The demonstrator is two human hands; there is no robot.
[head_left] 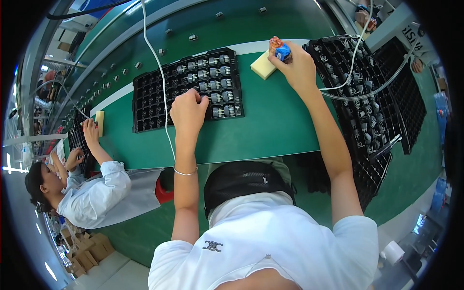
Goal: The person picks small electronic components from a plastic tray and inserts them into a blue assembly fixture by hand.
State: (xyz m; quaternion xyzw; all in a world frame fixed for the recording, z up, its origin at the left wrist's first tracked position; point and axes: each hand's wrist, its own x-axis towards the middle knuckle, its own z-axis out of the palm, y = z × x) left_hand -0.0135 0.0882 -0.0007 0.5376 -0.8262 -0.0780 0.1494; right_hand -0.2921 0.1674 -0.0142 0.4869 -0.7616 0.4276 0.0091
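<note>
My left hand (189, 112) is curled closed over the near edge of a black compartment tray (150, 105); whatever its fingers may hold is hidden. Small grey and silver metal parts (212, 74) fill the right-hand columns of this tray, while the compartments to the left look dark. Farther right, my right hand (298, 65) grips a small blue and orange-red object (279, 48) between thumb and fingers. Its exact kind does not show. Just under and left of that object, a pale yellow sponge block (263, 66) lies on the green table (256, 130).
More black trays (360, 116) with metal parts stand to the right, crossed by a clear hose. A white cable (162, 72) hangs across the tray. Beyond, small parts (193, 37) sit spaced along a green belt. A co-worker (92, 193) works at the left.
</note>
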